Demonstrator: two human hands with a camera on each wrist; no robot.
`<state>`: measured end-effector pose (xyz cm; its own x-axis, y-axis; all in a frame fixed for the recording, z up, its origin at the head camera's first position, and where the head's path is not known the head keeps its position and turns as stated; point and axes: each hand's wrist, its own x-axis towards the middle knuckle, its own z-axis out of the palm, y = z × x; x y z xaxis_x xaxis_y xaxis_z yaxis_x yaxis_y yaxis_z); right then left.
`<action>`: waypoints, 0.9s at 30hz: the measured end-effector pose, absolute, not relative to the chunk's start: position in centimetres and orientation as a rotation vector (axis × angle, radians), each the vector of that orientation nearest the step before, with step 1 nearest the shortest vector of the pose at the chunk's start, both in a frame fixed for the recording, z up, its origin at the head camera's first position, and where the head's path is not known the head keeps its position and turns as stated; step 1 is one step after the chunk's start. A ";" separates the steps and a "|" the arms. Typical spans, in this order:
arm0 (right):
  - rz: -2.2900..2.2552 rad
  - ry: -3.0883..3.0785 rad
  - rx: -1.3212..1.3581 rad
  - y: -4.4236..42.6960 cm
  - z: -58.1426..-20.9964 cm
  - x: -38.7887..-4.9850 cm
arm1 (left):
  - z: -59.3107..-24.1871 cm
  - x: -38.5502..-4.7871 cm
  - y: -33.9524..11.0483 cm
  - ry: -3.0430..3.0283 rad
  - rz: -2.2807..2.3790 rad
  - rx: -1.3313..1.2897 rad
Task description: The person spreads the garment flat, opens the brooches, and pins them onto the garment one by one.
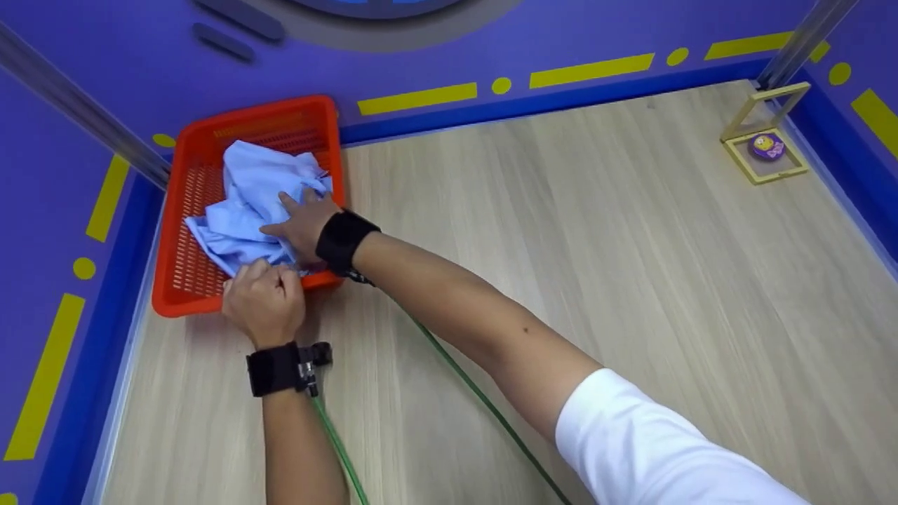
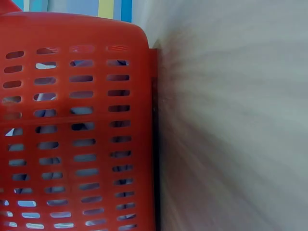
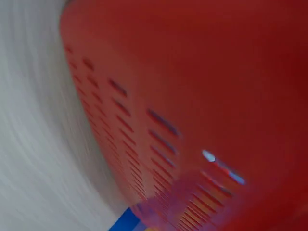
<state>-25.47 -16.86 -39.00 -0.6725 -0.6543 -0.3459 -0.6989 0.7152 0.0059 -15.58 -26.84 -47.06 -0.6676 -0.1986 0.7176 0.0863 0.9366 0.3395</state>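
A crumpled light-blue cloth (image 1: 256, 186) lies inside a red plastic basket (image 1: 184, 306) with slotted walls. My left hand (image 1: 265, 298) grips the basket's front rim with curled fingers; its fingertips are hidden from the head view. Over the basket's right side reaches my right hand (image 1: 306, 223), its spread fingers resting on the cloth. Slotted basket wall (image 2: 96, 139) fills the left part of the left wrist view, with bits of cloth showing through the slots. The right wrist view shows the basket's outer wall (image 3: 159, 86) close up, and no fingers.
A small open box (image 1: 742, 160) with a pale yellow frame stands at the far right, holding a purple item (image 1: 766, 146). Blue-purple panels (image 1: 435, 63) enclose the wood-grain surface (image 1: 561, 210). Green cables (image 1: 484, 396) trail from both wrist straps.
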 end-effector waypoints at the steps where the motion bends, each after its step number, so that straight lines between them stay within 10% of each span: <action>1: 0.252 2.591 -1.055 -16.9 -39.2 -25.4 | -47.0 -15.6 -26.8 -2.261 -0.440 0.079; 27: 0.215 2.676 -1.237 -17.3 -40.9 -25.1 | -47.0 -15.9 -26.5 -2.200 -0.455 0.114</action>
